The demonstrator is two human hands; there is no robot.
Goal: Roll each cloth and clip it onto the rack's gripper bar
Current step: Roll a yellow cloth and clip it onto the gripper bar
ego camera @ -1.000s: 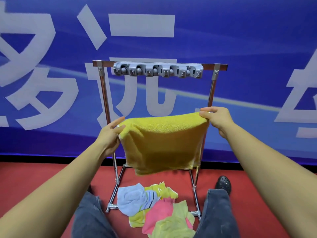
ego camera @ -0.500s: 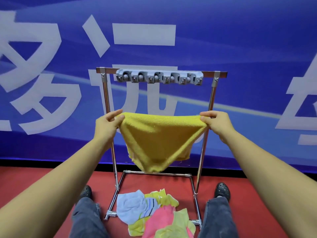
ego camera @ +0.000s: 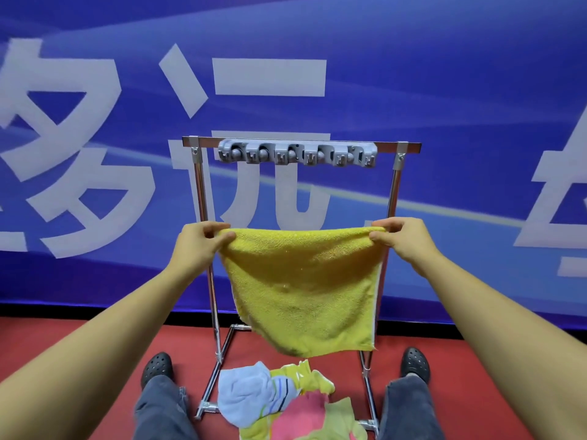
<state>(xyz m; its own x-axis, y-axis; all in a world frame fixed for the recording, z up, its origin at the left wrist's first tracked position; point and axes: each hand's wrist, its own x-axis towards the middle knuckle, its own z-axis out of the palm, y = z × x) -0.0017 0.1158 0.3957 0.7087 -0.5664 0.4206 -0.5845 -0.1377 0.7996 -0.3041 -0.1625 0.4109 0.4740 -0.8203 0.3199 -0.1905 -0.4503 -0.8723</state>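
Note:
A yellow terry cloth [ego camera: 301,281] hangs spread out in front of the metal rack [ego camera: 200,198]. My left hand [ego camera: 200,246] pinches its top left corner and my right hand [ego camera: 403,239] pinches its top right corner, so the top edge is stretched nearly level. The cloth hangs flat, with its lower edge slanting down to the right. Above it, the grey gripper bar [ego camera: 297,154] sits on the rack's top rail and holds nothing. The cloth hides the rack's middle and part of the right post.
A pile of cloths [ego camera: 286,404], light blue, pink and yellow-green, lies on the red floor inside the rack's base. My legs and black shoes [ego camera: 157,368] stand on either side of it. A blue banner wall stands close behind the rack.
The view has tilted down a little, so the rack sits lower in frame. The cloth, bunched to a point half a second ago, now hangs wider and flatter between my hands.

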